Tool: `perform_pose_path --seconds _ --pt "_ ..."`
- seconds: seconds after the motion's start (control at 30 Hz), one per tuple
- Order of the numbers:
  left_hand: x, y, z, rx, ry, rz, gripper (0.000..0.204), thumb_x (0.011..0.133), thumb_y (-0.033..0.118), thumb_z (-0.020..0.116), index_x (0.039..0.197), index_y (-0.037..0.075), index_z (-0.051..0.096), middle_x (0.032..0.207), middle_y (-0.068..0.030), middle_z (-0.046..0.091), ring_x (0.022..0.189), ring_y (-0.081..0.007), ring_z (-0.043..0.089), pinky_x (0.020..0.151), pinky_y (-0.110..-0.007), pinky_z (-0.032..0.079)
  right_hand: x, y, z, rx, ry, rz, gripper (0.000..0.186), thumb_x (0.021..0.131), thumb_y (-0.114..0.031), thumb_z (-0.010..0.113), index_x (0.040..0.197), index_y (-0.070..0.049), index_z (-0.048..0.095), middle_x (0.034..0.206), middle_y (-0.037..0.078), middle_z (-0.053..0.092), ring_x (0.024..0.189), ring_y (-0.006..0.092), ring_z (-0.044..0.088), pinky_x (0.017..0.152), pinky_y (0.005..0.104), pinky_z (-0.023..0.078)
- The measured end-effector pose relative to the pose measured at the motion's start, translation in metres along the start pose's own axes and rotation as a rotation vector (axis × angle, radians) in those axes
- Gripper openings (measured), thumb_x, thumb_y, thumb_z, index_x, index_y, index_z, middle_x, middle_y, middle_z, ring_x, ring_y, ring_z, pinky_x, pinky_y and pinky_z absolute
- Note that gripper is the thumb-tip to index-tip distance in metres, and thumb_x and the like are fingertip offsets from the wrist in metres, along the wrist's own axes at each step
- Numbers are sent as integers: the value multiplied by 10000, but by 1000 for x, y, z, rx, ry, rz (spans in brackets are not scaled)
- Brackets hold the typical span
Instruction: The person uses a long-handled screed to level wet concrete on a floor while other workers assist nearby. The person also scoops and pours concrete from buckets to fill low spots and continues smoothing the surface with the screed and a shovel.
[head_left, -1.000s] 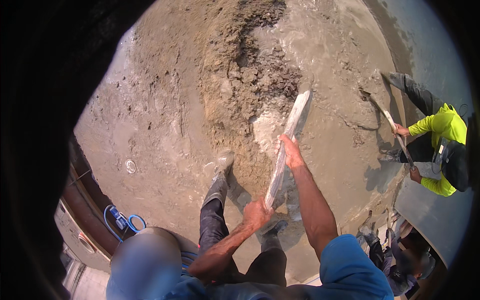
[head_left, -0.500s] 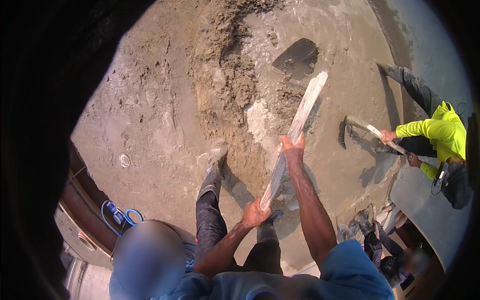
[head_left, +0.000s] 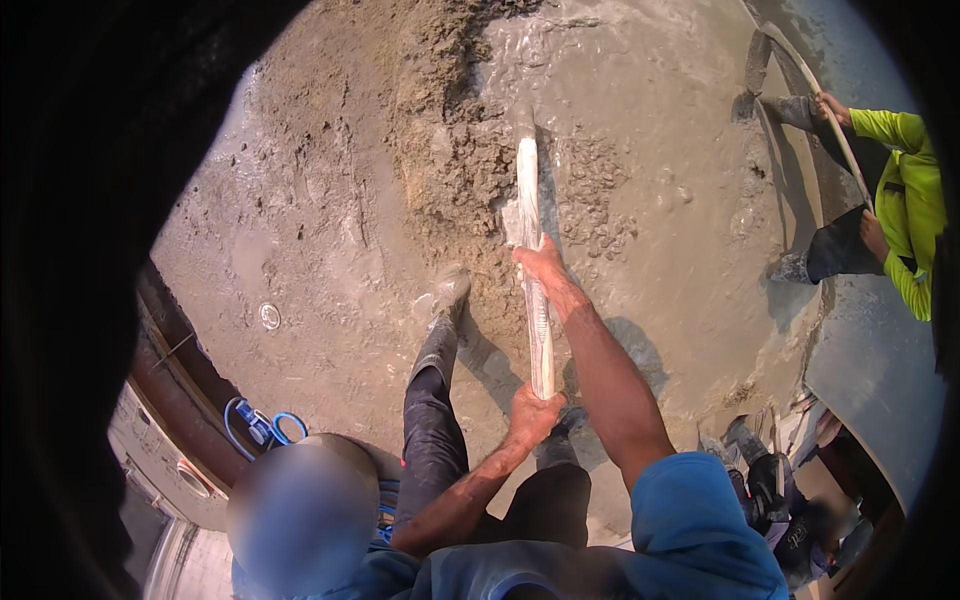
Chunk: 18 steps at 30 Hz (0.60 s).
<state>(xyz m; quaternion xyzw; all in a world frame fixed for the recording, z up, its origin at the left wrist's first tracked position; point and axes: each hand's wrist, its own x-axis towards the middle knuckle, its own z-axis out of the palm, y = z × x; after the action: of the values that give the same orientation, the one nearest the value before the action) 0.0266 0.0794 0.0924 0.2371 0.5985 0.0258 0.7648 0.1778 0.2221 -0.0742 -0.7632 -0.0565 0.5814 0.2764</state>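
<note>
Shovel handle pointing almost straight out ahead now! My left hand has its fingers wrapped round the near end, and farther up my right hand is closed round the wood too. My left boot hasn't budged, planted at the near end of the crumbly ridge. And here's the change: half a second ago the shaft slanted off right, blade bare over the wet mud; now it's swung left, its far end at the ridge's ragged edge, blade lost to sight, so I'd judge it's biting in there. Right of the shaft, a lumpy patch shows more fully. Way out right, the co-worker in yellow has shifted their long tool too, its head now farther out, beside a boot.
</note>
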Motion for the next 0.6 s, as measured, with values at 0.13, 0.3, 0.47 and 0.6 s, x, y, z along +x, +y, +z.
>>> perform_pose_path --seconds 0.13,0.3,0.47,0.6 --pt "-20 -44 10 511 116 271 282 768 185 681 967 31 555 726 -175 646 675 -368 656 617 -433 528 -57 8 -35 327 15 110 441 774 -105 688 1162 -37 490 806 76 571 546 179 565 452 327 495" --pt "-76 -65 3 572 -94 113 374 785 242 676 1075 35 559 862 -222 675 823 -413 669 726 -476 543 -120 50 -71 343 122 126 476 798 -88 673 1212 -71 439 802 48 565 517 153 550 406 304 480" --pt "-79 -82 11 372 -265 148 444 798 233 681 1172 24 566 920 -231 673 899 -376 672 785 -418 534 -148 53 -106 136 316 -109 425 809 -56 631 1184 -80 433 730 51 534 470 142 530 368 306 460" --pt "4 -44 22 550 -281 251 440 786 246 692 1150 23 585 966 -228 672 928 -373 668 796 -415 526 -115 -34 -116 222 384 -122 430 798 -67 643 1174 -67 433 705 56 522 471 148 529 374 311 462"
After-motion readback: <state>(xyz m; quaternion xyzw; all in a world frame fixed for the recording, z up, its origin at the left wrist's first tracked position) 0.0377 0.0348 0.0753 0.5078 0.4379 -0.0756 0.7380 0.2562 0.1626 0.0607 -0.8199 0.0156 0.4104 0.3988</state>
